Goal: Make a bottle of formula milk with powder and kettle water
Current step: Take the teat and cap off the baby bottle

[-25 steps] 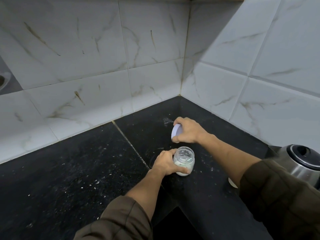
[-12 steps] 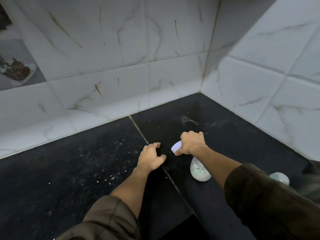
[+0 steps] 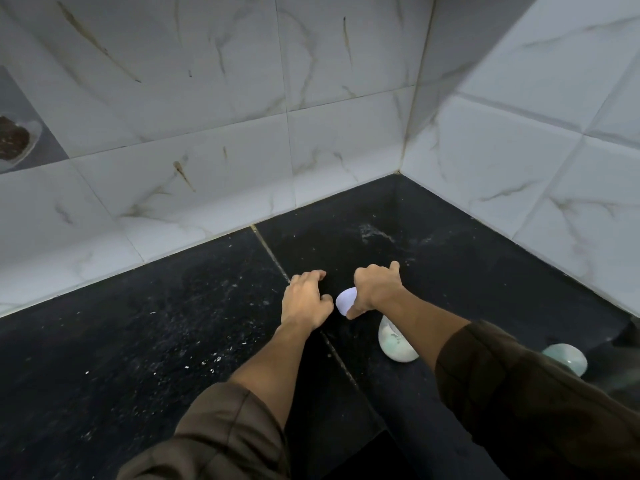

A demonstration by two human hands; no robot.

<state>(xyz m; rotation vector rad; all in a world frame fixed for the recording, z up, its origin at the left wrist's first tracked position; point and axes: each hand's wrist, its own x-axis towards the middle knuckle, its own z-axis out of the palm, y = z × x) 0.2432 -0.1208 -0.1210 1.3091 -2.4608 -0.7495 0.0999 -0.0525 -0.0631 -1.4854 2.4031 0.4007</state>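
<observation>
both hands (image 3: 377, 289) barely shifted, lid (image 3: 345, 300) still gripped

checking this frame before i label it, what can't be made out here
Head view, the only one:
- Jar: its mouth and upper part are hidden behind the right forearm, so its fill level is unclear.
- White lid: partly covered by the right hand gripping it.
- Pale round object: half hidden by the right sleeve, unidentifiable.
- Left hand: palm down, so whatever lies beneath is hidden.
- Dish at the left edge: cut off.
</observation>
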